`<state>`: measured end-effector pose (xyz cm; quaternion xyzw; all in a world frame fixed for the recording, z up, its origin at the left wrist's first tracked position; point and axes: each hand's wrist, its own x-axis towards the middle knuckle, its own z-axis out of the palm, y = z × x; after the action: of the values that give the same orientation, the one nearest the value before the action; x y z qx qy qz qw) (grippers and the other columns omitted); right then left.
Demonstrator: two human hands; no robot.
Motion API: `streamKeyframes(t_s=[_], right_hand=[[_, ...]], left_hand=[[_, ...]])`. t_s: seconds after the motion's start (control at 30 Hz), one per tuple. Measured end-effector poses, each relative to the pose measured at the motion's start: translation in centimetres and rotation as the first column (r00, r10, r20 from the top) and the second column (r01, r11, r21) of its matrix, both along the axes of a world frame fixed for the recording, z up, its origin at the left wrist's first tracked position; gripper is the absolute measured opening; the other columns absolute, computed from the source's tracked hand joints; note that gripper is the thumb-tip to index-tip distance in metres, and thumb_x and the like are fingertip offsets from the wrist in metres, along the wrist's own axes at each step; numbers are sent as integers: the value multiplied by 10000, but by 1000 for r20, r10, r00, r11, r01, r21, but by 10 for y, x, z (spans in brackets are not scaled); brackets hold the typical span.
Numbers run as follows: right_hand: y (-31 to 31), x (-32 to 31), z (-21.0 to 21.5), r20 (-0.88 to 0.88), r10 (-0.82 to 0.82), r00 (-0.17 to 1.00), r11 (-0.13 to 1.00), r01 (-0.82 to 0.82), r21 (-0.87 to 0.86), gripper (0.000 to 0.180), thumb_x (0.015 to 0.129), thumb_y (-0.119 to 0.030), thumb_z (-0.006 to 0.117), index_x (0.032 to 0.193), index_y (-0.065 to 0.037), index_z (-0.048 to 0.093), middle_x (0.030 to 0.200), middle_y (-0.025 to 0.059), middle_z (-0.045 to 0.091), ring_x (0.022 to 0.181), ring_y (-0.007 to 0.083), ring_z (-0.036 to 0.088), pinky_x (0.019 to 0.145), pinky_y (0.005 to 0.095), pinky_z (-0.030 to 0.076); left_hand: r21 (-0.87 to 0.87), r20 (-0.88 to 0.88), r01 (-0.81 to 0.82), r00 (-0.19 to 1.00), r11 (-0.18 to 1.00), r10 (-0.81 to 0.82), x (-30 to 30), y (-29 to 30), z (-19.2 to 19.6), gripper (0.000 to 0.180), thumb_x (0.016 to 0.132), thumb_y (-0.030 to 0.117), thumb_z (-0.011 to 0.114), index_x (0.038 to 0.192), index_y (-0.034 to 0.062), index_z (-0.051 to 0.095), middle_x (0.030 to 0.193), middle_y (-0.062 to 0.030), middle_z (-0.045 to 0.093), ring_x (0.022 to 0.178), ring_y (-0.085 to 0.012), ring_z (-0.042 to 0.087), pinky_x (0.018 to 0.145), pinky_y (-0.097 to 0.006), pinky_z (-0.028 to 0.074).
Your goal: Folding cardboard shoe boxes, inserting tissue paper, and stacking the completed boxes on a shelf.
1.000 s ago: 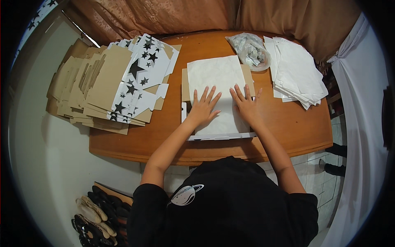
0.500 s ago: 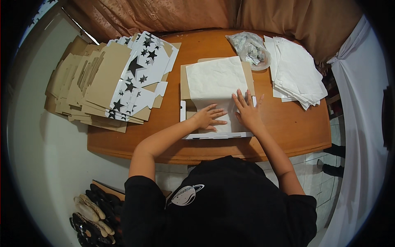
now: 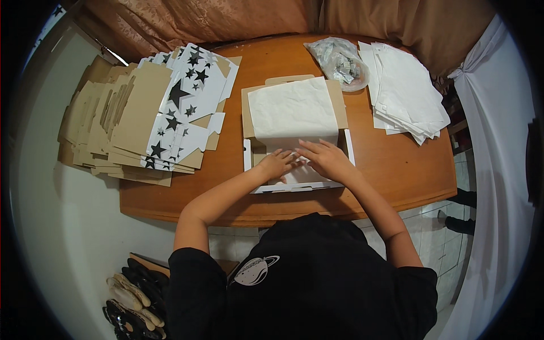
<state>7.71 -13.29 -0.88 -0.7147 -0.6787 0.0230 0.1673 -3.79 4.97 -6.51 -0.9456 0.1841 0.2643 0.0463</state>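
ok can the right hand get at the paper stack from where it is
Probably yes, with a stretch: the right hand is over the box, and only its right wall and tabletop seem to lie between hand and paper stack.

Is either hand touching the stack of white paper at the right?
No, the left hand and right hand are at the open box, away from that stack.

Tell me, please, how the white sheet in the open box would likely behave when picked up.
The white sheet is probably floppy, since it bends from the opened lid down into the box. It looks thin, so likely light; faint wrinkles suggest it may crease easily.
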Motion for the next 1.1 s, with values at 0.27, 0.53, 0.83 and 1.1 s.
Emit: streamKeyframes(t_s=[0.27,0.53,0.83,1.1], right_hand=[[11,-1,-48,125,-144,982,760,190,-622,691,756,-175,618,1367,-200,297,1440,74,257,1221,384,384,947,474,377],[11,1,-57,275,-169,946,653,317,-688,825,777,-185,592,1426,-278,91,1475,147,115,1250,459,310,980,475,344],[9,-4,-43,258,-153,954,616,296,-729,704,822,-210,513,1426,-265,156,1474,140,151,1183,426,421,951,426,339],[8,1,-32,198,-155,968,584,252,-771,692,793,-219,579,1398,-245,245,1452,114,230,1177,322,461,933,460,374]], left_hand=[[18,-38,-107,993,994,108,-4,1,-7,917,722,521,616,1423,322,58,1497,-65,10,1354,-299,131,1066,-469,189],[26,-95,-233,968,972,234,-10,-1,0,924,712,534,626,1406,400,32,1479,-163,-74,1360,-339,87,1071,-472,148],[90,-66,-254,963,963,260,-13,-5,5,1053,643,565,677,1419,347,-1,1479,-160,-76,1352,-341,123,1060,-496,174],[51,-111,-264,957,963,269,-14,-2,17,1076,627,539,705,1421,324,11,1474,-176,61,1326,-365,200,1044,-503,220]])
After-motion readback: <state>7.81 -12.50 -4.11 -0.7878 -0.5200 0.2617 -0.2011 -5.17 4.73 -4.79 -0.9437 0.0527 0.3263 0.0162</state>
